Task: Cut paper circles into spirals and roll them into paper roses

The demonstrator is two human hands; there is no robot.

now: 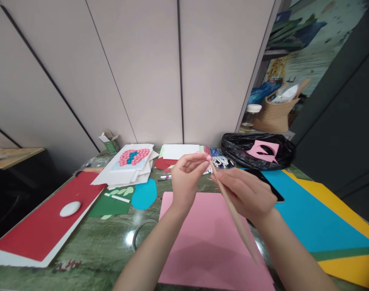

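My right hand (pixel 248 193) is closed around a long, pale wooden stick (pixel 235 216), which slants up and away from me. At the stick's far tip sits a small pink lump (pixel 209 158); its material is too small to make out. The fingertips of my left hand (pixel 186 180) pinch that lump against the tip. Both hands are raised over a large pink sheet of paper (pixel 196 242) lying on the green marbled table (pixel 90 246).
Left: a red sheet (pixel 30 226) with a white oval object (pixel 70 209), and a paper stack (pixel 112 178) bearing pink and blue balls (pixel 134 157). A blue round cutout (pixel 144 195) lies nearby. Right: blue sheet (pixel 311 210), yellow sheet (pixel 351 268), black plastic bag (pixel 235 147).
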